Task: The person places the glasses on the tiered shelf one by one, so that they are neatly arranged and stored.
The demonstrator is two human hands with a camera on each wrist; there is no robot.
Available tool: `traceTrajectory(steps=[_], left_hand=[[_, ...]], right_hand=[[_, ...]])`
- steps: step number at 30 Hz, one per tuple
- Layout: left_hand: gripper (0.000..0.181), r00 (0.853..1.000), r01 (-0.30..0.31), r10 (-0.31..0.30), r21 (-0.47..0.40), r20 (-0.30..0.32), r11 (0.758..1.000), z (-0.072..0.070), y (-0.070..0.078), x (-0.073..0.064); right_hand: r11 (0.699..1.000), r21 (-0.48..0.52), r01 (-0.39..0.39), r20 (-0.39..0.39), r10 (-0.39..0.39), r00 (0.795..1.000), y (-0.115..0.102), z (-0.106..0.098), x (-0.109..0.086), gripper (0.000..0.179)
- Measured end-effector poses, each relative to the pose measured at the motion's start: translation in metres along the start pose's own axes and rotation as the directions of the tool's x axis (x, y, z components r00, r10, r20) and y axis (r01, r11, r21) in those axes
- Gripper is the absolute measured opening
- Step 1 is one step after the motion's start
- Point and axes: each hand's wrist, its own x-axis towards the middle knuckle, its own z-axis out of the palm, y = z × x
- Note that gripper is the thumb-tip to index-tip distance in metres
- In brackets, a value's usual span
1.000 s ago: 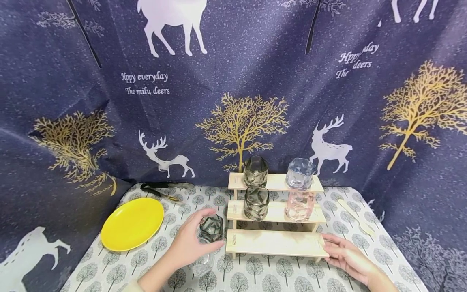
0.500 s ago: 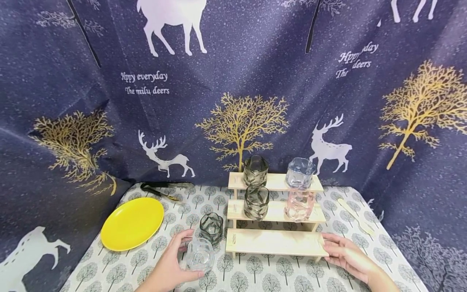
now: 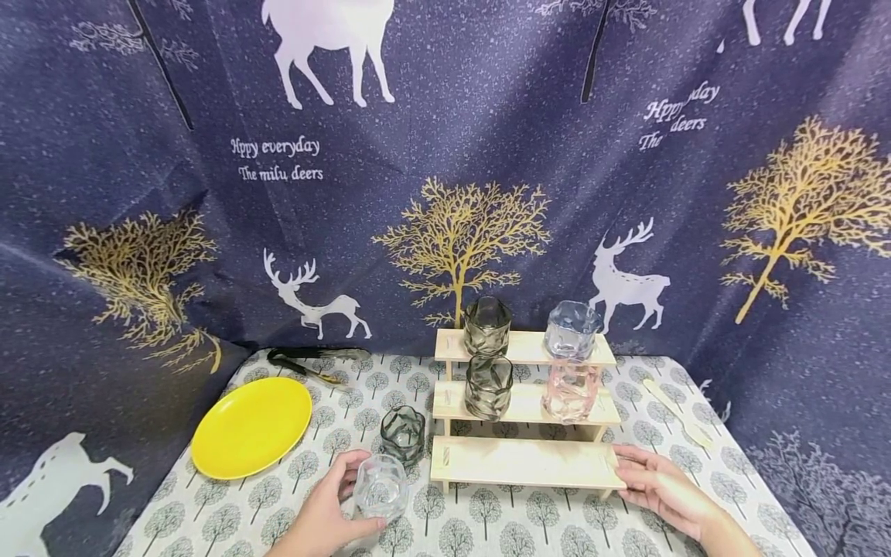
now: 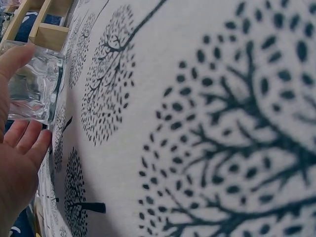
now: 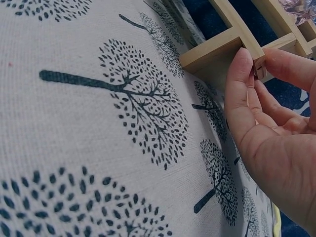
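Observation:
My left hand (image 3: 332, 507) curves round a clear glass (image 3: 380, 489) on the tablecloth, thumb on the near side and fingers on the far side. The left wrist view shows the same clear glass (image 4: 37, 84) between thumb and fingers. Just behind it stands a dark grey glass (image 3: 402, 435). My right hand (image 3: 664, 491) pinches the right end of the lowest step of a three-tier wooden stand (image 3: 522, 462); in the right wrist view, thumb and forefinger meet at the end of the board (image 5: 247, 39).
Two smoky glasses (image 3: 489, 388), a pink glass (image 3: 572, 393) and a blue glass (image 3: 573, 331) occupy the upper two tiers. A yellow plate (image 3: 252, 428) lies at left, with black-handled tongs (image 3: 313, 363) behind it. A pale spoon-like utensil (image 3: 678, 414) lies at right.
My left hand has come away from beside the dark grey glass, moved toward the front and closed round the clear glass. My right hand stays on the stand.

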Motion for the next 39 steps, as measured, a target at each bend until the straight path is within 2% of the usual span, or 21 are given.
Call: traceTrajectory(steps=[3,7,14,19,26,34,39], left_hand=[[0.096,1.0,-0.006,0.006,0.024,-0.009,1.0,0.002,0.002,0.0],[0.095,1.0,0.017,-0.015,0.056,-0.028,0.998,0.005,0.005,-0.001],[0.09,0.997,0.049,-0.046,0.056,-0.059,0.997,0.008,0.01,0.0],[0.085,0.997,0.061,-0.059,0.042,-0.05,0.997,0.009,0.01,-0.001],[0.086,1.0,0.02,-0.02,-0.007,0.02,1.0,0.014,0.013,-0.003],[0.086,0.999,-0.03,0.032,0.05,-0.039,0.998,0.028,0.037,-0.001],[0.086,0.996,-0.089,0.089,0.031,-0.015,0.996,0.04,0.056,0.003]], right_hand=[[1.0,0.005,0.007,0.005,-0.007,1.0,0.0,0.0,0.0,0.037],[1.0,0.01,0.011,0.008,-0.011,1.0,0.0,0.0,-0.001,0.037],[1.0,0.011,0.009,-0.002,-0.009,1.0,0.001,0.0,0.0,0.037],[1.0,0.016,-0.003,-0.011,0.003,1.0,0.002,-0.001,0.0,0.037],[1.0,0.019,-0.001,0.002,0.001,1.0,0.003,-0.001,0.0,0.038],[1.0,0.013,0.009,0.01,-0.009,1.0,0.002,-0.001,0.001,0.038],[1.0,0.009,0.005,0.005,-0.005,1.0,0.002,-0.002,0.0,0.038]])
